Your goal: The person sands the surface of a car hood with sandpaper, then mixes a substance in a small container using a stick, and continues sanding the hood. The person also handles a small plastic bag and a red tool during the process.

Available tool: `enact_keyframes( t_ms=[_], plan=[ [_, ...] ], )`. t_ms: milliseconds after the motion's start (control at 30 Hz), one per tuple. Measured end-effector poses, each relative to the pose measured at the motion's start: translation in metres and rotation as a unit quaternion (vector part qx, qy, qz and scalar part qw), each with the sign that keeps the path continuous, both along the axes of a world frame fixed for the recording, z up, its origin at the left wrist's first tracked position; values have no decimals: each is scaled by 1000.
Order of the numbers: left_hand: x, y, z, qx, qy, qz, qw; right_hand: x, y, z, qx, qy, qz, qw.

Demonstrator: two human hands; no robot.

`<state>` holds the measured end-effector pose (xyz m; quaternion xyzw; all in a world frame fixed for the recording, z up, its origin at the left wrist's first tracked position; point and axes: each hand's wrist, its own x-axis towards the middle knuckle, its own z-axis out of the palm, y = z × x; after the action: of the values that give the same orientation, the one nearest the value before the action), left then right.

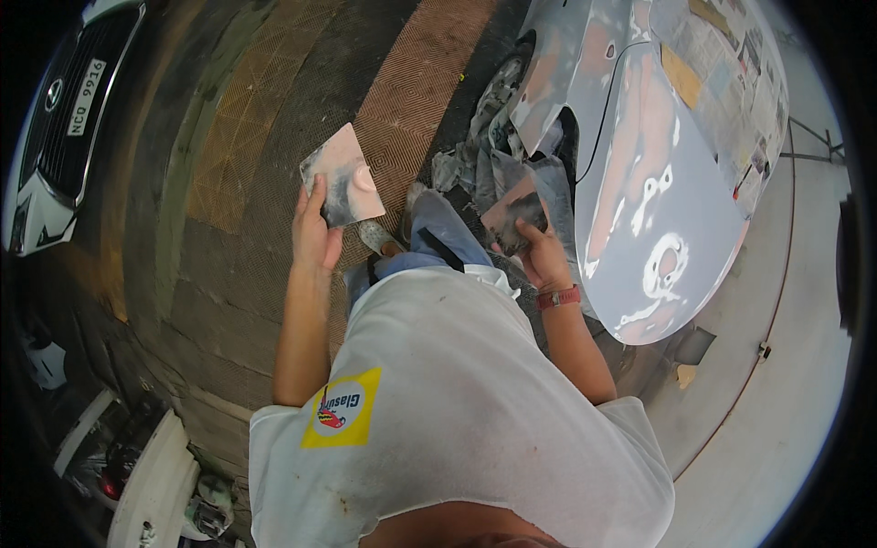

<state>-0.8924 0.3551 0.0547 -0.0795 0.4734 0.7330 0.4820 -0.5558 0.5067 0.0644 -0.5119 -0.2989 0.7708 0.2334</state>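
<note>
My left hand (315, 233) grips the lower edge of a flat, squarish putty board (331, 169), thumb on its face. The board is pale pink with grey smears, and a small lump of pink putty (364, 178) lies near its right edge. To the right, my right hand (541, 256) holds a thin, flat putty spreader (512, 212), pinkish with a dark patch, its fingers partly hidden. The two tools are apart. Right of that hand is a car body (653, 210) in glossy grey, with pinkish patches on its panels.
Newspaper (731, 100) covers part of the car body. Crumpled sheeting (498, 146) hangs around its wheel. Patterned matting (265, 100) lies on the floor. Another car's front (82, 110) stands at far left. Car parts (155, 484) lie at lower left. A pale wall (786, 365) runs along the right.
</note>
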Motion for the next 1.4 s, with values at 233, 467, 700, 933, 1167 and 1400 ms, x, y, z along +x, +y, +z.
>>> enact_keyframes(
  t_ms=[233,467,700,933,1167,1400],
  plan=[
    [-28,73,-9,7,10,-21,1000,-55,57,0,16,-19,9,1000],
    [-46,198,-1,-7,165,-77,983,-145,166,45,552,-289,340,705],
    [-48,317,17,-93,313,-159,932,-190,276,62,674,-295,396,550],
    [-75,378,-11,-28,253,-57,965,-178,316,41,626,-267,437,589],
    [-134,450,-9,-53,178,-133,974,-131,354,-20,125,84,-105,983],
    [-159,544,-35,-78,94,-310,943,-147,352,-43,-31,217,-401,889]
  ],
)
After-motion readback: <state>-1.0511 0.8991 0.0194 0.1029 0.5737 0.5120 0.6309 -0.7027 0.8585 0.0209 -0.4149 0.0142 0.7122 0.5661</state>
